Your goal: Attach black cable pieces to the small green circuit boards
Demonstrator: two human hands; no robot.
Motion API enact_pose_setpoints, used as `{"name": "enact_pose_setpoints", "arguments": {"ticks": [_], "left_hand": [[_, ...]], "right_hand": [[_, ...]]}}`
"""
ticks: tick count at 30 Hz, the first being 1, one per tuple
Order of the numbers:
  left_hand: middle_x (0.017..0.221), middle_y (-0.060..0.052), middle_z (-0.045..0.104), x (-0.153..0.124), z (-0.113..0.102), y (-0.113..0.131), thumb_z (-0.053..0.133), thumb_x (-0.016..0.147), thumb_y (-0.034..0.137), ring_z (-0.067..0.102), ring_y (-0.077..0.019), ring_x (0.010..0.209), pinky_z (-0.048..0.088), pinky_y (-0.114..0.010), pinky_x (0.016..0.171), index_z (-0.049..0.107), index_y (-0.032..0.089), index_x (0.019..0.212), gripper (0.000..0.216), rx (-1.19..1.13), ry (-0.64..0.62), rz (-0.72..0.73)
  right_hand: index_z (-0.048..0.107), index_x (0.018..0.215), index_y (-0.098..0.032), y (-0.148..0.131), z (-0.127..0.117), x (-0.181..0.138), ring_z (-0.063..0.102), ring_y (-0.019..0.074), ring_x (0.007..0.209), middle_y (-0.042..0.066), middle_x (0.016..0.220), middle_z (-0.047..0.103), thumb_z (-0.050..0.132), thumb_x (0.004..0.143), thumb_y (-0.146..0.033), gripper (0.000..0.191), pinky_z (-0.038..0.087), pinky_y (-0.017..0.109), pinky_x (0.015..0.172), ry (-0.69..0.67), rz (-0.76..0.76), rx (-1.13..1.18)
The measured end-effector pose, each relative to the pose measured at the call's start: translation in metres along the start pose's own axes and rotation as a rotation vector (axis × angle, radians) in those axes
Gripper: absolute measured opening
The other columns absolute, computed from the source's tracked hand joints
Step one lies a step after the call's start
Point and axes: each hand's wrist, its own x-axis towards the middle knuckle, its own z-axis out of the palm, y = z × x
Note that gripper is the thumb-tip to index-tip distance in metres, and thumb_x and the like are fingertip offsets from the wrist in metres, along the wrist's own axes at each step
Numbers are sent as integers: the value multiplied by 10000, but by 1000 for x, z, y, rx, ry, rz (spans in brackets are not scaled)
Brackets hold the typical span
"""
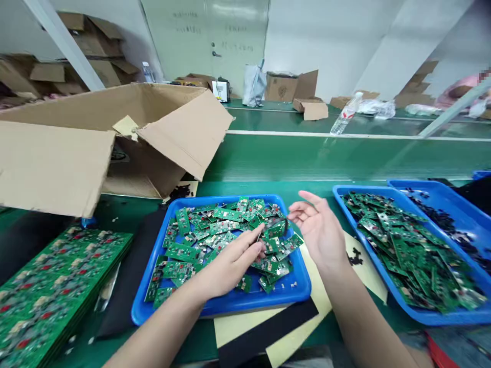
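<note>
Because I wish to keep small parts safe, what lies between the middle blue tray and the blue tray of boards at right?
In the head view: cream paper with small black pieces on it; the right hand partly hides this stretch.

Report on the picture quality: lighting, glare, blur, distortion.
Head view: lighting bright and fairly even; faint reflections on the green partition; wide-angle stretching towards the edges, so the stacked green panels at lower left look stretched and soft; the dark piece by the left hand too blurred to identify; a small pixelated patch at upper right.
</note>
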Motion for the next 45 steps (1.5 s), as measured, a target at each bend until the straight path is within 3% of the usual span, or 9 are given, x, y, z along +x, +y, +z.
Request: {"name": "enact_pose_setpoints", "arguments": {"ticks": [5,12,18,26,34,39,45], "left_hand": [[1046,-66,559,-2,3,-1,493,882,346,548,-218,966,473,-389,859,408,253,1342,476,-20,110,114],[1041,-66,575,3,2,-8,557,861,271,563,-215,985,493,-381,853,517,233,1116,261,108,277,284],[998,-60,548,6,0,-9,593,846,260,562,-211,951,510,-375,800,572,243,1081,236,250,440,429],[918,-39,585,4,-1,-6,608,837,183,571,-182,861,509,-339,758,583,220,1033,201,424,567,576],[897,-40,600,4,-1,-6,638,824,292,593,-182,819,530,-338,721,598,216,1016,210,271,544,575],[878,-34,590,5,0,-9,649,816,305,589,-179,814,542,-338,721,609,222,1014,218,240,556,580],[892,-31,566,4,2,-7,675,796,300,588,-159,808,566,-302,707,609,223,984,214,147,553,592]], "right_hand": [[675,976,-224,-1,1,-8,634,198,874,45,870,687,592,841,-474,296,487,376,866,-264,-108,-356],[685,854,-230,-7,9,-17,626,188,768,25,781,683,645,798,-246,71,449,436,927,-372,-334,-687],[672,853,-231,-7,13,-19,610,153,733,-1,733,652,607,821,-148,110,440,431,956,-429,-485,-682],[668,871,-225,-5,16,-24,616,158,736,5,734,656,586,831,-137,126,467,433,934,-462,-497,-639],[642,873,-216,-6,18,-26,621,154,722,9,743,639,580,821,-94,146,481,442,906,-404,-593,-607],[649,878,-188,-5,19,-26,622,158,724,31,757,642,591,815,-100,123,488,440,891,-439,-659,-670],[639,890,-206,-3,19,-26,623,159,736,18,751,655,573,835,-138,109,485,433,895,-486,-584,-623]]}}
